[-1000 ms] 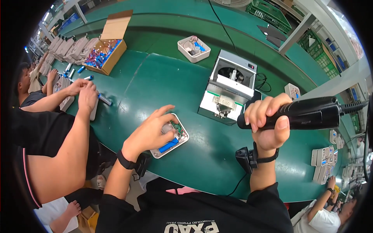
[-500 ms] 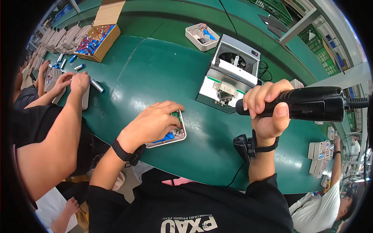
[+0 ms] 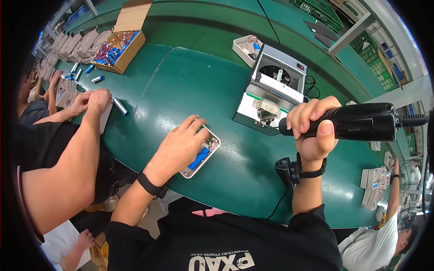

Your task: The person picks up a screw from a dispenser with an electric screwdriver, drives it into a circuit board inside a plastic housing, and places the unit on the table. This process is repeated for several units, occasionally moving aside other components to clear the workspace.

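My left hand (image 3: 178,147) lies over a shallow light-grey plastic housing (image 3: 192,174), its fingers hooked across the far part and its thumb hidden. Inside the housing show a blue-wrapped battery (image 3: 199,159) and thin wires. My right hand (image 3: 314,126) is wrapped round a black electric screwdriver (image 3: 364,122), held level with its nose to the left. That nose is at the front of a grey screw feeder (image 3: 271,88), close to the metal block (image 3: 266,110). Whether the bit touches the block I cannot tell.
An open carton (image 3: 129,54) of blue batteries stands far left, near stacked grey housings (image 3: 79,47). Another housing (image 3: 244,53) with parts sits behind the feeder. A co-worker's hands (image 3: 92,101) work at left beside a loose battery (image 3: 120,106). More housings (image 3: 373,178) lie right.
My left hand has turned the housing, so more of the blue battery shows, and its fingers have shifted. The screwdriver keeps nearly the same place by the feeder. The whole view has shifted slightly.
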`<state>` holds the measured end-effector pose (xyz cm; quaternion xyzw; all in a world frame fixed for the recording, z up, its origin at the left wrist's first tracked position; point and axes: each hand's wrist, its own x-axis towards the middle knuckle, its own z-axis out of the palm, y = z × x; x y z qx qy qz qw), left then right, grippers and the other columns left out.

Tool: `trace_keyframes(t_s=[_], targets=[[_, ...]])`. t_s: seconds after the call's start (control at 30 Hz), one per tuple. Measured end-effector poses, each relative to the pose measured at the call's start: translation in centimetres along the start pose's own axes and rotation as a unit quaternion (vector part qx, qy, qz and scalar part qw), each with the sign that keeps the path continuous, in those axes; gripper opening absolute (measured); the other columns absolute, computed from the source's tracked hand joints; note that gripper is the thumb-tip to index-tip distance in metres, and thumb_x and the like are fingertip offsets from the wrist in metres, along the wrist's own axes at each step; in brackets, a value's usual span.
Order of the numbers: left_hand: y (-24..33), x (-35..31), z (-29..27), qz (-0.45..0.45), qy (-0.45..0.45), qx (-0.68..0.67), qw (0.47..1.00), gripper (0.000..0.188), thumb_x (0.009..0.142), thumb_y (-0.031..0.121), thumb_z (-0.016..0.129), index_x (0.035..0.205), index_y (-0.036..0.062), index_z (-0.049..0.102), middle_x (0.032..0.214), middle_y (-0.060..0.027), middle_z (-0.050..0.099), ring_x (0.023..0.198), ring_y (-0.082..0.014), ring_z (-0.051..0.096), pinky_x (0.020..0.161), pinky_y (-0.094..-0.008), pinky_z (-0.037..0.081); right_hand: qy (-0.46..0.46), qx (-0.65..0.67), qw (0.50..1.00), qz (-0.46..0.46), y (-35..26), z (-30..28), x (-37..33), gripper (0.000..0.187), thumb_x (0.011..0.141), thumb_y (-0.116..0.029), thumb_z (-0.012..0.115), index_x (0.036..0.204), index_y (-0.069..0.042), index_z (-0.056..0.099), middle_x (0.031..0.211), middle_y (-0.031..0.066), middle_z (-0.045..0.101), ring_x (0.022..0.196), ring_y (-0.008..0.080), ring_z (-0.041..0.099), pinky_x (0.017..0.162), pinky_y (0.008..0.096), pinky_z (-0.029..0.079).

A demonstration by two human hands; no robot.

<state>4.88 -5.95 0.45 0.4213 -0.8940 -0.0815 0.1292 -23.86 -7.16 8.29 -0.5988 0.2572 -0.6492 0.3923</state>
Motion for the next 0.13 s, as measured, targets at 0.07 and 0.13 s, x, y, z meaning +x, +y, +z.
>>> trace_keyframes(t_s=[0.07,0.13], targets=[[-0.24,-0.01,0.24,0.005,-0.002,-0.007,1.000,0.027,0.081,0.009,0.074,0.107,0.0064,0.068,0.131,-0.0125,0.060,0.131,-0.0342,0.054,0.090,-0.0424,0.060,0.003,0.002,1.000,0.000,0.19,-0.02,0.01,0.040,0.094,-0.043,0.064,0.091,-0.007,0.044,0.063,0.0041,0.047,0.049,0.0147,0.045,0.053,0.0340,0.045],[-0.40,0.05,0.55,0.008,0.000,-0.028,1.000,0.036,0.081,0.009,0.074,0.115,0.0079,0.066,0.136,-0.0129,0.057,0.133,-0.0351,0.052,0.092,-0.0425,0.060,-0.001,0.002,1.000,0.004,0.44,-0.10,0.14,0.040,0.095,-0.042,0.064,0.091,-0.008,0.044,0.063,0.0041,0.047,0.049,0.0149,0.045,0.053,0.0341,0.045]])
